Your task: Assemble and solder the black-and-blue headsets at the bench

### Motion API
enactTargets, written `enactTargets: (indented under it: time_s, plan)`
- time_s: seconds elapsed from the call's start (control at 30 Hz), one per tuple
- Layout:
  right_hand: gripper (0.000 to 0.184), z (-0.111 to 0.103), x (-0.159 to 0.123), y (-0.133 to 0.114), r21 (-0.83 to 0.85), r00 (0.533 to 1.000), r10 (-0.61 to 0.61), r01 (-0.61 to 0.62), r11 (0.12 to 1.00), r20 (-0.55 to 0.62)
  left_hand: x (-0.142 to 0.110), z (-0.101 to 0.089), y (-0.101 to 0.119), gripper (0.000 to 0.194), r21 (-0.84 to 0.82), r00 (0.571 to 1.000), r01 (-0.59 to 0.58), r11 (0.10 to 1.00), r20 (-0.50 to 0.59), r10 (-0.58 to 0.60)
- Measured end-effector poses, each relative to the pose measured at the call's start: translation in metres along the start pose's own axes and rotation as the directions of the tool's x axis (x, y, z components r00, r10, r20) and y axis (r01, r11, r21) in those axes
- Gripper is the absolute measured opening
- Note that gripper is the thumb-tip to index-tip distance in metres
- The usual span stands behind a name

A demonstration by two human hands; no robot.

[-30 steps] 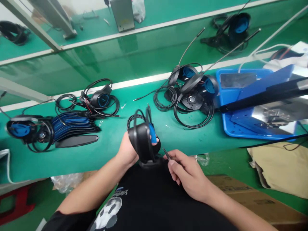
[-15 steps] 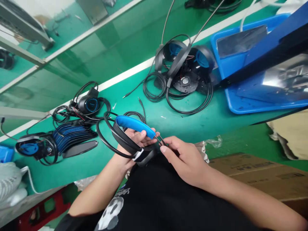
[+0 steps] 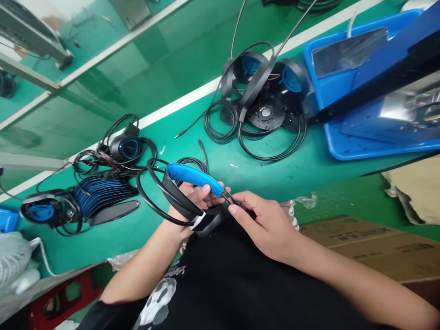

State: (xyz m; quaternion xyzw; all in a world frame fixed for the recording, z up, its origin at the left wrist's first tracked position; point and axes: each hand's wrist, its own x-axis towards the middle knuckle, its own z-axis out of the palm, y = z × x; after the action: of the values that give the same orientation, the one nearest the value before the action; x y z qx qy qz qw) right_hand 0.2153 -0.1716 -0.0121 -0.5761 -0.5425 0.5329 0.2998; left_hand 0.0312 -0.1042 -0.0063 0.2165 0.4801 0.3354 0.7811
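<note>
A headphone headband (image 3: 192, 178) with a blue padded lining and a black outer band is held close to my black shirt. My left hand (image 3: 195, 195) is closed round it, thumb on the blue pad. Beside the pad's right end, my right hand (image 3: 261, 217) pinches two thin dark wires or rods (image 3: 229, 197) that come out of the headband. Black tube-like loops (image 3: 151, 183) curve off to the left of the band. A black part with a white piece (image 3: 198, 221) hangs below, partly hidden against the shirt.
Partly assembled headphones (image 3: 266, 101) with coiled cables lie at the back of the green bench (image 3: 165, 229). On the left are an earcup (image 3: 129, 146) and a row of black-and-blue headbands (image 3: 103, 197). A blue tray (image 3: 330, 133) stands right; a cardboard box (image 3: 360, 247) is below.
Hands and headband stay almost where they were, with my right hand still pinching at the band's end. The view has shifted slightly.
</note>
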Motion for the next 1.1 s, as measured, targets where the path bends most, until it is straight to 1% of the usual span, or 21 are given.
enactTargets:
  time_s: [0.13, 0.3, 0.43, 0.47, 0.53, 0.6, 0.7, 0.9, 0.97, 1.03, 1.1]
  plan:
    - [0.025, 0.000, 0.001, -0.002, -0.005, 1.000, -0.012, 0.012, 1.000, 0.017, 0.000, 0.000, 0.001, 0.027, -0.008, 1.000, 0.001, 1.000, -0.005, -0.001]
    - [0.025, -0.002, 0.003, -0.006, -0.054, 1.000, -0.013, 0.012, 0.998, -0.018, 0.001, -0.004, 0.006, 0.027, 0.058, 0.999, 0.047, 0.997, -0.016, -0.046]
    - [0.026, -0.004, 0.004, -0.007, -0.058, 1.000, -0.014, 0.015, 0.998, 0.007, 0.003, -0.004, 0.009, 0.023, 0.063, 0.998, -0.020, 0.998, -0.059, 0.024]
    - [0.027, -0.005, 0.004, -0.008, -0.052, 1.000, -0.014, 0.014, 0.999, 0.012, 0.004, -0.005, 0.010, 0.025, 0.065, 0.998, -0.016, 0.998, -0.058, 0.020]
    - [0.028, -0.006, 0.004, -0.010, -0.036, 1.000, -0.010, 0.011, 0.999, 0.024, 0.006, -0.005, 0.010, 0.030, 0.044, 0.999, 0.032, 0.999, -0.029, -0.031]
    - [0.029, -0.007, 0.003, -0.012, -0.020, 0.999, -0.012, 0.013, 1.000, 0.043, 0.008, -0.007, 0.008, 0.035, -0.018, 0.997, 0.073, 0.997, 0.025, -0.073]
    - [0.030, -0.007, 0.002, -0.017, -0.010, 0.999, -0.013, 0.013, 1.000, 0.051, 0.011, -0.009, 0.004, 0.043, -0.108, 0.994, 0.089, 0.990, 0.075, -0.081]
    - [0.033, -0.008, 0.002, -0.024, -0.002, 0.999, 0.012, -0.012, 1.000, 0.051, 0.014, -0.010, 0.002, 0.052, -0.124, 0.993, 0.107, 0.986, 0.062, -0.100]
    - [0.031, -0.008, 0.002, -0.025, -0.019, 0.999, 0.026, -0.025, 1.000, 0.043, 0.013, -0.008, 0.005, 0.053, -0.070, 0.997, 0.073, 0.995, 0.024, -0.072]
    - [0.030, -0.009, 0.003, -0.025, -0.040, 0.999, 0.029, -0.027, 0.999, 0.034, 0.011, -0.005, 0.008, 0.053, 0.027, 0.999, 0.003, 1.000, -0.038, -0.002]
    - [0.028, -0.009, 0.004, -0.025, -0.059, 0.999, 0.022, -0.020, 0.998, 0.023, 0.011, -0.003, 0.008, 0.052, 0.132, 0.992, -0.075, 0.988, -0.090, 0.087]
